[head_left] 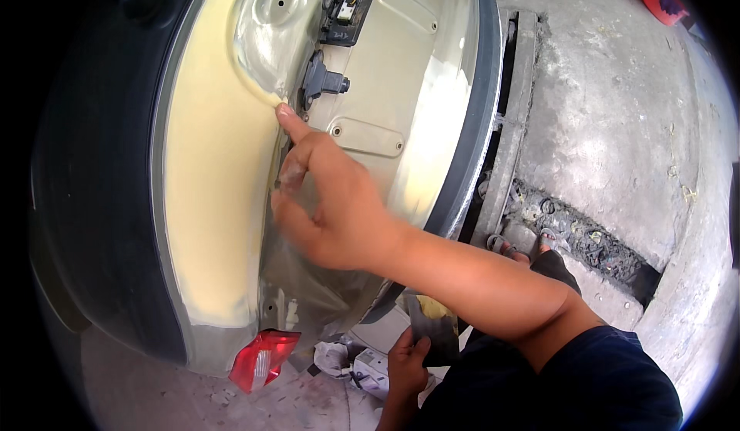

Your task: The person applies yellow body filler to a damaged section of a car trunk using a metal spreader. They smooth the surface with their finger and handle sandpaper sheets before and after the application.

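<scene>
Yellow-coated car panel (212, 177) is seen curving down the left half of the frame, its inner edge met near the upper middle by the extended index finger of the right hand (339, 204), whose fingers are parted and loosely bent, with nothing seen gripped. At bottom centre, a dark flat plate (437, 342) bearing yellow paste (433, 308) is held closed between the fingers and thumb of the left hand (406, 362), while a red lamp (264, 359) is placed below the panel.

Grey concrete floor (609, 107); debris-strewn channel (592, 238); red tub (661, 1) upper right
</scene>
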`<move>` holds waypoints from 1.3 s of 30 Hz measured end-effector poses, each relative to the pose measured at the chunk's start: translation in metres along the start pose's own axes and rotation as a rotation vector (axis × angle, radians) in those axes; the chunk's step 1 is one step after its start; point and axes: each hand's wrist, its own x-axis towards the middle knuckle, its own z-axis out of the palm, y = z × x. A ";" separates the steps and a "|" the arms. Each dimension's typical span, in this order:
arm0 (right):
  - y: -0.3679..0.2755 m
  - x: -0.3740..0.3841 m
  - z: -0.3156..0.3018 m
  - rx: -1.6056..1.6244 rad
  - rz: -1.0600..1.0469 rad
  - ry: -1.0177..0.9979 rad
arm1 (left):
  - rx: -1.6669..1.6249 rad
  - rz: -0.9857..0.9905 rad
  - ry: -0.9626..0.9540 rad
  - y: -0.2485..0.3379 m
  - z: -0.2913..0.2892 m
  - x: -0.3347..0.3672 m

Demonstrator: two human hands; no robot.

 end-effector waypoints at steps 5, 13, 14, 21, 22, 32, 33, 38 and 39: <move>0.002 -0.009 0.003 -0.042 -0.086 -0.042 | 0.002 -0.006 0.003 0.000 0.001 0.000; 0.005 -0.007 -0.004 -0.024 -0.161 -0.044 | -0.027 0.013 0.010 0.002 0.003 0.000; 0.005 -0.005 -0.003 -0.037 -0.160 -0.033 | -0.028 0.016 0.012 0.002 0.003 -0.001; -0.006 -0.031 0.002 -0.053 -0.066 -0.138 | -0.007 0.030 0.047 0.002 0.003 -0.002; -0.008 -0.030 0.000 -0.058 -0.071 -0.135 | -0.001 0.042 0.046 0.001 0.003 -0.003; -0.010 -0.028 -0.013 -0.115 -0.127 -0.191 | 0.006 0.055 0.033 0.003 0.012 -0.012; -0.010 -0.018 -0.017 -0.134 -0.146 -0.168 | -0.020 0.065 0.025 0.001 0.012 -0.013; -0.012 0.028 -0.022 -0.180 -0.160 -0.193 | -0.111 0.071 0.022 -0.008 0.014 -0.019; -0.012 0.030 -0.021 -0.189 -0.158 -0.217 | -0.112 0.062 0.026 -0.010 0.014 -0.019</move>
